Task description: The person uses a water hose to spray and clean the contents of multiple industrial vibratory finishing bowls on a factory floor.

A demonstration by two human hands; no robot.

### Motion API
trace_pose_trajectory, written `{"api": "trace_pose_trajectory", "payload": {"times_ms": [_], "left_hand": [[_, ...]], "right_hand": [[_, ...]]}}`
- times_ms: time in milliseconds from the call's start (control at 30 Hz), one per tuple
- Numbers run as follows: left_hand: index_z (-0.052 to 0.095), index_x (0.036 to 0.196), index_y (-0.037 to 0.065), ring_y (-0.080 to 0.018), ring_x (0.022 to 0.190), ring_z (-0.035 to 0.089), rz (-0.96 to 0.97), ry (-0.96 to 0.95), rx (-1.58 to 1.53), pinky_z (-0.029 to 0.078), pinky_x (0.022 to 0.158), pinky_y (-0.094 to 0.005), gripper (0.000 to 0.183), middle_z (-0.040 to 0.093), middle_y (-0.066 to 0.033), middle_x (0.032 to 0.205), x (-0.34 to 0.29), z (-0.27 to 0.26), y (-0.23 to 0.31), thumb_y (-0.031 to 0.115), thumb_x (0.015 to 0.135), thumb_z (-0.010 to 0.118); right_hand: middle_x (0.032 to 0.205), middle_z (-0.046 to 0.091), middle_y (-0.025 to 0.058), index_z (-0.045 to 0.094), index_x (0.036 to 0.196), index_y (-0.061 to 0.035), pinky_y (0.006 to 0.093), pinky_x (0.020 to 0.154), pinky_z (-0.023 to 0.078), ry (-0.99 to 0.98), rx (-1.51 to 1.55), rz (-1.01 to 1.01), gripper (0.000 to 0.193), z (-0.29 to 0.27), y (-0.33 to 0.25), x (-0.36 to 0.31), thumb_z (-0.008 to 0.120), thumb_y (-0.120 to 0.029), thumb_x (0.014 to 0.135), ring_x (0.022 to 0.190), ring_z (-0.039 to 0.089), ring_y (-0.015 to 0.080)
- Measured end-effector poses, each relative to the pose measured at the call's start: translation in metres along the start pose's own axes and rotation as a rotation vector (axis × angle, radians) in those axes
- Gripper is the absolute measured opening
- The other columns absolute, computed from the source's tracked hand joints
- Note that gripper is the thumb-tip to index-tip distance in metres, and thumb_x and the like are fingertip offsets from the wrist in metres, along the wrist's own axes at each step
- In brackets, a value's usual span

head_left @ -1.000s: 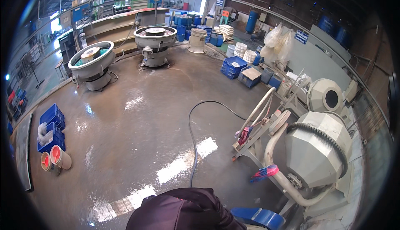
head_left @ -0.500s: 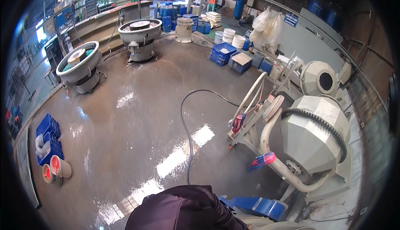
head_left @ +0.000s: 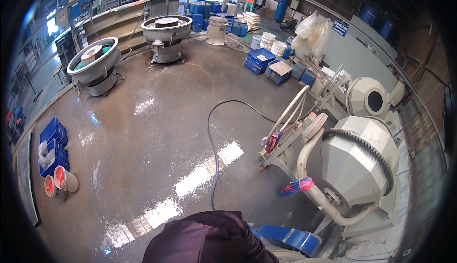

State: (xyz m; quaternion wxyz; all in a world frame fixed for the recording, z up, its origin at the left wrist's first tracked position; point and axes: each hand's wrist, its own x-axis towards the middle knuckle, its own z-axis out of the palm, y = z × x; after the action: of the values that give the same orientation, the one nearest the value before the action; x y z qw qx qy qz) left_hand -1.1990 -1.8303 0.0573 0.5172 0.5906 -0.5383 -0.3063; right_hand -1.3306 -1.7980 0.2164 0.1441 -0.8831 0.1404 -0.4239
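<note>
Neither of my hands shows. A dark maroon piece of clothing (head_left: 204, 239) fills the bottom middle and hides what lies behind it. From its top edge a black hose (head_left: 210, 134) runs forward over the wet floor (head_left: 157, 144), then bends right toward the drum mixers. The nearer one, a faceted cream mixer drum (head_left: 352, 168) with a toothed ring, stands at the right. A pink and blue cloth (head_left: 297, 187) is tied round its curved pipe frame. Beside the clothing lies a blue curved part (head_left: 290, 239), partly covered.
Farther right stands a second mixer drum (head_left: 366, 97). Two round vibratory tubs, one at left (head_left: 94, 63) and one farther back (head_left: 166, 32), sit near the far edge. Blue crates (head_left: 54, 156) and white buckets (head_left: 65, 179) stand at left. More blue crates (head_left: 259, 61) are at the back.
The view has tilted slightly: the far tubs and crates at the back sit a little higher and farther right in the picture. No object has visibly moved by itself.
</note>
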Motion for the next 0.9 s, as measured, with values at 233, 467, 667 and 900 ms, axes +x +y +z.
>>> {"api": "trace_pose_trajectory", "payload": {"times_ms": [233, 467, 667, 900], "left_hand": [[0.055, 0.083, 0.003, -0.0347, 0.06, 0.055, 0.262, -0.095, 0.272, 0.043, 0.053, -0.043, 0.022, 0.055, -0.0187, 0.066, -0.015, -0.006, 0.021, 0.025, 0.08, 0.054], [0.05, 0.11, -0.009, -0.0363, 0.093, 0.059, -0.336, -0.149, 0.073, 0.046, 0.08, -0.0395, 0.063, 0.06, -0.0283, 0.092, -0.054, -0.077, 0.089, 0.049, 0.086, 0.049], [0.052, 0.103, -0.005, -0.0213, 0.057, 0.055, -0.398, -0.258, 0.045, 0.045, 0.058, -0.0353, 0.046, 0.054, -0.0123, 0.061, -0.047, -0.075, 0.107, 0.039, 0.088, 0.052], [0.051, 0.089, -0.002, -0.0083, 0.037, 0.043, -0.488, -0.27, -0.08, 0.034, 0.036, -0.0254, 0.037, 0.043, -0.001, 0.047, -0.05, -0.083, 0.116, 0.035, 0.089, 0.052]], "right_hand": [[0.099, 0.055, 0.0173, 0.058, 0.112, -0.001, 0.0381, 0.076, 0.043, -0.256, -0.078, 0.286, 0.03, -0.025, -0.04, 0.013, 0.055, -0.013, 0.085, 0.086, 0.055, 0.0299], [0.106, 0.051, 0.0146, 0.023, 0.137, 0.0021, 0.0315, 0.08, 0.042, 0.273, -0.011, 0.679, 0.063, -0.045, -0.009, -0.038, 0.05, 0.001, 0.08, 0.086, 0.052, 0.02], [0.104, 0.049, 0.0118, 0.023, 0.14, -0.0098, 0.0306, 0.081, 0.041, 0.55, -0.385, 1.039, 0.055, -0.115, 0.007, -0.119, 0.046, -0.008, 0.09, 0.088, 0.05, 0.0197], [0.087, 0.052, 0.0032, 0.042, 0.131, -0.0079, 0.0221, 0.066, 0.041, 0.734, -0.44, 0.989, 0.042, -0.103, 0.023, -0.144, 0.048, -0.006, 0.09, 0.072, 0.047, 0.0099]]}}
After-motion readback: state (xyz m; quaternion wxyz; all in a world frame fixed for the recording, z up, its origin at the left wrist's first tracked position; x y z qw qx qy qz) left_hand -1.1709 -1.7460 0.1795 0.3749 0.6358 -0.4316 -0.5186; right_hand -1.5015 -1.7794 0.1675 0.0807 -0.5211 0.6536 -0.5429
